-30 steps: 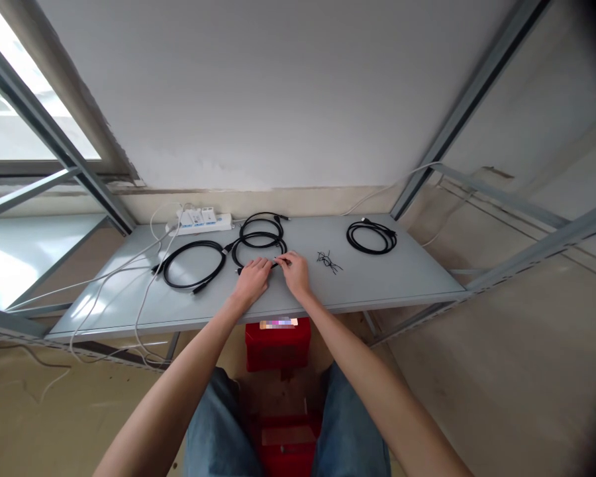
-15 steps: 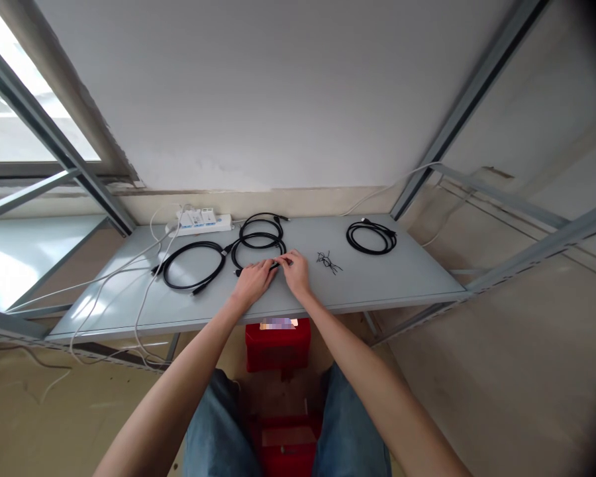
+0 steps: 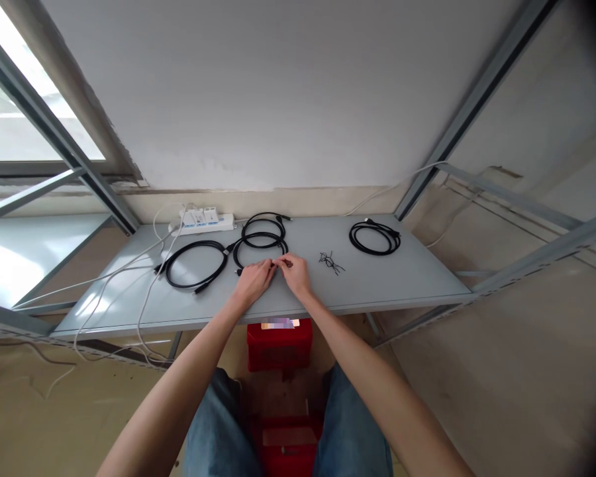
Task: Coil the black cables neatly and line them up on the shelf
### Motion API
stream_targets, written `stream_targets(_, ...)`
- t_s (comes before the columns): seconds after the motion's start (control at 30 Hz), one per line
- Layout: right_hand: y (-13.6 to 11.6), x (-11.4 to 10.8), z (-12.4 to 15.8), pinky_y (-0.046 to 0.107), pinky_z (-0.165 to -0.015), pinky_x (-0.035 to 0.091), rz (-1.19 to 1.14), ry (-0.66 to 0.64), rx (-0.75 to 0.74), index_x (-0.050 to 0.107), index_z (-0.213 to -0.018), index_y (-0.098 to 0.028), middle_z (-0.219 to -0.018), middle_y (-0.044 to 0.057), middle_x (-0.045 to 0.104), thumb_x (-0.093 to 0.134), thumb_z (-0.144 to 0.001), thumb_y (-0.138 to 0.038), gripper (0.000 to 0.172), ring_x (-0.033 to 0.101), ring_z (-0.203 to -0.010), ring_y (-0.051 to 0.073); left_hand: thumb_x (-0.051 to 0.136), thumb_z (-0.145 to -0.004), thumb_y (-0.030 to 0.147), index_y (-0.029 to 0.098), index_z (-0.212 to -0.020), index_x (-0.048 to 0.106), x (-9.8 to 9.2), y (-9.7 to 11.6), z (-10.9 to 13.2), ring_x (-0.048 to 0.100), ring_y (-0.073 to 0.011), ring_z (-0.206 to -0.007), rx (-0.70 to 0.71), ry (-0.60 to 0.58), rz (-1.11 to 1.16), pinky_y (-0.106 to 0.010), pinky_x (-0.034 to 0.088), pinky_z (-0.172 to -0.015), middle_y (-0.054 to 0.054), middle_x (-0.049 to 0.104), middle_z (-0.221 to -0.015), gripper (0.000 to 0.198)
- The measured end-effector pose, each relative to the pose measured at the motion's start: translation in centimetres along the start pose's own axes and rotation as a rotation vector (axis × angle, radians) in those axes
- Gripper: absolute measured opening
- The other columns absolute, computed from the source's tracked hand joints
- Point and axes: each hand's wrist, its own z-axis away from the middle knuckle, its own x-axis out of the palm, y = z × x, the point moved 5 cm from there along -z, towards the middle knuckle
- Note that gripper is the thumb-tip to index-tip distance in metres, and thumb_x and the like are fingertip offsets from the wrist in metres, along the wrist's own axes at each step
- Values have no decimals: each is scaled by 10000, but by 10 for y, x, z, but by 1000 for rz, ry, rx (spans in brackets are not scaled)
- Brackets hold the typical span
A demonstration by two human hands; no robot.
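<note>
A coiled black cable (image 3: 235,251) lies mid-table, its near side running under my fingers. My left hand (image 3: 254,278) rests on the table with its fingers closed on that near side. Right beside it, my right hand (image 3: 296,273) has thumb and fingers pinched together against the same stretch of cable; what is between those fingertips is hidden. Another black cable coil (image 3: 264,214) sits just behind, overlapping the first. To the left is a larger black cable loop (image 3: 196,244). Several short black ties (image 3: 332,264) lie in a small tangle right of my right hand.
A neat black cable coil (image 3: 375,252) is at the table's right. A white power strip (image 3: 223,222) with plugged-in adapters stands at the back left, white cords trailing over the front edge. Metal posts frame the grey table (image 3: 407,285). Below is a red box (image 3: 279,351).
The fingers of my right hand have shifted slightly at the cable, curling in a little more. My left hand stays in place. The whole view has moved slightly.
</note>
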Motion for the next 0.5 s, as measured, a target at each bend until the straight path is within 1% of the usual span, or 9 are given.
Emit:
stream_targets(0.13, 2, 2, 0, 300, -598, 527, -72, -22, 6, 716, -847, -226, -830, 44, 694, 602, -965, -444, 272, 605, -604, 168, 263, -1133, 365, 213, -1170, 589, 0, -1, 0, 745, -252, -965, 5, 10, 24, -315, 471, -797, -101, 774, -1102, 361)
stream_targets(0.27, 1, 5, 0, 302, -655, 549, -134, -42, -6, 671, -1013, -244, -782, 9, 682, 559, -968, -379, 181, 638, -637, 177, 273, -1132, 386, 209, -1203, 583, -1, -2, 1, 754, -257, -971, -20, 4, 40, -309, 474, -800, -108, 782, -1092, 364)
stream_targets(0.33, -1, 6, 1, 305, -684, 551, -123, -57, -33, 632, -1051, -251, -805, 3, 687, 534, -972, -345, 157, 644, -651, 176, 271, -1132, 375, 201, -1281, 557, -3, -2, 1, 761, -263, -961, -40, -1, 47, -312, 478, -796, -110, 788, -1058, 367)
stream_targets(0.4, -3, 6, 1, 313, -716, 550, -93, -72, -67, 611, -1045, -254, -855, 14, 700, 510, -979, -317, 136, 663, -698, 183, 286, -1128, 357, 193, -1377, 510, -6, -1, 1, 766, -267, -958, -51, -11, 47, -315, 483, -794, -111, 793, -1044, 373)
stream_targets(0.43, -5, 6, 2, 320, -738, 550, -74, -80, -81, 608, -1037, -255, -872, 20, 704, 501, -983, -307, 130, 676, -734, 191, 296, -1125, 347, 191, -1394, 501, -7, 0, 1, 766, -268, -966, -51, -22, 43, -315, 484, -797, -115, 793, -1055, 373)
stream_targets(0.5, -7, 7, 2, 338, -788, 551, -41, -98, -100, 604, -1029, -256, -884, 27, 710, 498, -990, -298, 121, 698, -808, 211, 309, -1119, 333, 195, -1347, 539, -9, 2, 2, 762, -265, -991, -41, -47, 32, -312, 486, -808, -125, 788, -1105, 352)
